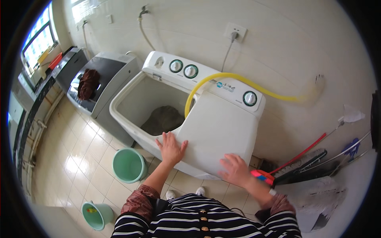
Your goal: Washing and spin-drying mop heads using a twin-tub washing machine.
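Note:
Before me stands a white twin-tub washing machine [220, 131]. Its left tub [131, 98] is uncovered, with a dark grey-brown cloth-like heap [163, 120] at the bottom. My left hand [171, 150] has its fingers spread at the front rim, between the tub opening and the flat right-hand lid [218, 125]. Over the front part of that lid is my right hand [235, 169], slightly blurred and holding nothing; whether it touches the lid is unclear. A yellow hose [229, 76] arches from the wall across the control panel [205, 76] and down into the left tub.
Left of the machine is a grey top-load washer [104, 68] with a brown cloth [88, 84] on it. Two green buckets [129, 165] [97, 215] stand on the tiled floor [89, 166]. A red-handled broom [300, 153] leans at the right. A plug [234, 35] sits in the wall socket.

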`<action>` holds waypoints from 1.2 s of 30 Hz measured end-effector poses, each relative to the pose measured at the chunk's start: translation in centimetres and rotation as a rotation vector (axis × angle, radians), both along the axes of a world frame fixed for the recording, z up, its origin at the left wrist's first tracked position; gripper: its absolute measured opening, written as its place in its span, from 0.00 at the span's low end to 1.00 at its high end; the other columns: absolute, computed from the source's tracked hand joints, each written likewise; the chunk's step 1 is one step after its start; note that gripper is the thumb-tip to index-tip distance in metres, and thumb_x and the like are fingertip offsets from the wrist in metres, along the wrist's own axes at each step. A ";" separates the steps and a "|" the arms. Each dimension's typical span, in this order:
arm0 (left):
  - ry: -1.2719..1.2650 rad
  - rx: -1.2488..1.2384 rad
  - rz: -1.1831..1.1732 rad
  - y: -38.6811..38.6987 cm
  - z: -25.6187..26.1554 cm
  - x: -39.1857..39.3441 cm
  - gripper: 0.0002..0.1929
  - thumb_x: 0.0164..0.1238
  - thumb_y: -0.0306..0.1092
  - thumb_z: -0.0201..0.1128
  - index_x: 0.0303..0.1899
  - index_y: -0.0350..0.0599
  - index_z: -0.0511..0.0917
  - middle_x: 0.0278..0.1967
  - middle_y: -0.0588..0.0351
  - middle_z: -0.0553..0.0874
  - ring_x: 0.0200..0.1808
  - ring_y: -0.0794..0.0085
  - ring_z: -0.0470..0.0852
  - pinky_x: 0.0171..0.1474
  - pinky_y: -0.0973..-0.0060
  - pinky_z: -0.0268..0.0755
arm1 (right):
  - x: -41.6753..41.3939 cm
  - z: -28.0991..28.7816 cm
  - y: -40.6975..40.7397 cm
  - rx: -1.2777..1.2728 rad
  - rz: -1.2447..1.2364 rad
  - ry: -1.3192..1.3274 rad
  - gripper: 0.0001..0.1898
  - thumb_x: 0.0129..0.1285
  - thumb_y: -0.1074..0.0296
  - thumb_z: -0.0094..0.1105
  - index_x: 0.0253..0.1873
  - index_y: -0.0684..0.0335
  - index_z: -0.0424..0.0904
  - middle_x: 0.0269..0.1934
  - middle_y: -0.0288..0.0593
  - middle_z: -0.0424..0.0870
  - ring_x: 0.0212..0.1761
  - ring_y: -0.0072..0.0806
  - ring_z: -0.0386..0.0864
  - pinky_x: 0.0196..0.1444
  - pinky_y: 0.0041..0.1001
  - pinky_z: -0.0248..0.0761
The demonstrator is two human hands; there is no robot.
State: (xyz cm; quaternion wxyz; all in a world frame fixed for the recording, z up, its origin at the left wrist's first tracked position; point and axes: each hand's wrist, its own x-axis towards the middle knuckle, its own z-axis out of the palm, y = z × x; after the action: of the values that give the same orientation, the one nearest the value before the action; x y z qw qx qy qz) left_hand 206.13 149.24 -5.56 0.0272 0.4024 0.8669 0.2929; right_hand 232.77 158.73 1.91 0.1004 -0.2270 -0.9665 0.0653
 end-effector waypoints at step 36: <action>0.259 0.080 -0.071 0.2 -0.9 -0.2 0.25 0.59 0.51 0.55 0.50 0.42 0.68 0.58 0.52 0.70 0.66 0.59 0.58 0.65 0.48 0.34 | 2.4 -1.9 8.3 -0.498 -0.415 0.519 0.06 0.58 0.68 0.55 0.36 0.64 0.77 0.25 0.44 0.79 0.24 0.27 0.77 0.27 0.25 0.69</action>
State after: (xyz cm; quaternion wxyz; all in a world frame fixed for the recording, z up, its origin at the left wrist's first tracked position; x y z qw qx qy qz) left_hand 205.90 149.43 -6.44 -0.0905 0.4678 0.8362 0.2717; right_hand 235.12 167.01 0.05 0.2939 -0.4103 -0.7975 0.3306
